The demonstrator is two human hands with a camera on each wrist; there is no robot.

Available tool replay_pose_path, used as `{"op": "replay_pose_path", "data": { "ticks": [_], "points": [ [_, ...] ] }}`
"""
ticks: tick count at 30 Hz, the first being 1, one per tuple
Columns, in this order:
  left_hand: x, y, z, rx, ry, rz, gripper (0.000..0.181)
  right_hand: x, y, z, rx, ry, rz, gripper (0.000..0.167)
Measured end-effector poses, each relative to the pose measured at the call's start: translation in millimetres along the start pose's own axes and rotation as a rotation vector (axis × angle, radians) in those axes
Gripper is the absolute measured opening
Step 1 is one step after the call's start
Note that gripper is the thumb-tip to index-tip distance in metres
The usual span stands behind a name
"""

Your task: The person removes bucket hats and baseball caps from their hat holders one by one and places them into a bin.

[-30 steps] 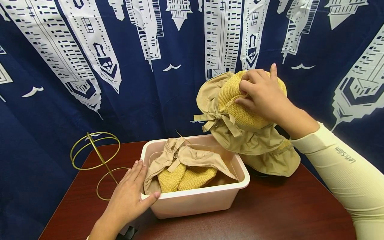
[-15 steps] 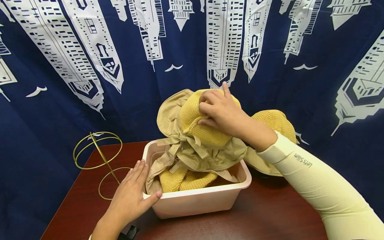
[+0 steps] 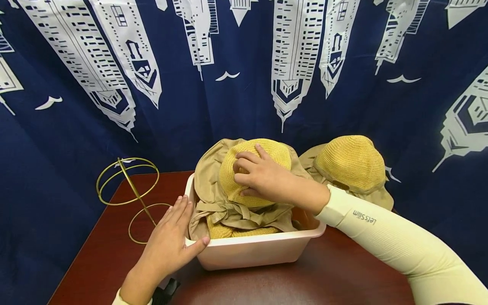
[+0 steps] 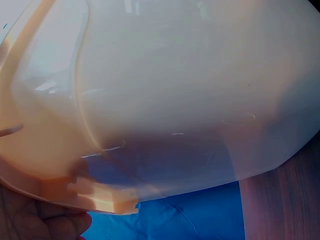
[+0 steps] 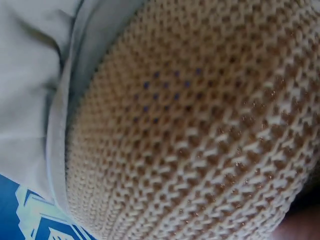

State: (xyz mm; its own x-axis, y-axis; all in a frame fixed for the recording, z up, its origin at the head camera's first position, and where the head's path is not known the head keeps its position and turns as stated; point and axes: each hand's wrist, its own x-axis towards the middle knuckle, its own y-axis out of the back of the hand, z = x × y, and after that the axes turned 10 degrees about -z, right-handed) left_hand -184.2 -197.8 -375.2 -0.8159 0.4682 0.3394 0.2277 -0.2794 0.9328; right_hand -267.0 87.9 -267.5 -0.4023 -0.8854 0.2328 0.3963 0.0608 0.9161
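A yellow knit sun hat [image 3: 280,154] with a beige cloth brim and a tied bow sits on top of another hat [image 3: 219,230] in a pale pink plastic bin [image 3: 251,254]. On its crown rests my right hand [image 3: 263,176], fingers spread and bent, the thumb apart from them. The knit crown [image 5: 190,125] fills the right wrist view. My left hand [image 3: 169,241] lies against the bin's left front corner, fingers straight along the side and thumb at the front rim. The bin wall [image 4: 175,90] fills most of the left wrist view.
Another yellow hat [image 3: 350,163] with a beige brim stands at the back right, behind the bin. A gold wire stand [image 3: 131,180] is at the left. All rest on a dark red-brown table [image 3: 103,250], before a blue curtain [image 3: 190,123] with white buildings.
The right hand has carried the hat leftward and down from beside the bin into it, and its fingers have spread. The hat at the back right is uncovered. The left hand stays at the corner.
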Motion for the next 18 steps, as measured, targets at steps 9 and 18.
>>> {"op": "replay_pose_path", "data": {
  "ticks": [9, 18],
  "points": [
    [3.2, 0.4, -0.5, 0.008, -0.004, 0.001, 0.091, 1.5, -12, 1, 0.046, 0.065, -0.034, 0.020],
    [1.2, 0.4, 0.6, -0.001, 0.007, -0.003, 0.092, 6.2, 5, 30, 0.246, 0.102, 0.067, 0.010]
  ]
}}
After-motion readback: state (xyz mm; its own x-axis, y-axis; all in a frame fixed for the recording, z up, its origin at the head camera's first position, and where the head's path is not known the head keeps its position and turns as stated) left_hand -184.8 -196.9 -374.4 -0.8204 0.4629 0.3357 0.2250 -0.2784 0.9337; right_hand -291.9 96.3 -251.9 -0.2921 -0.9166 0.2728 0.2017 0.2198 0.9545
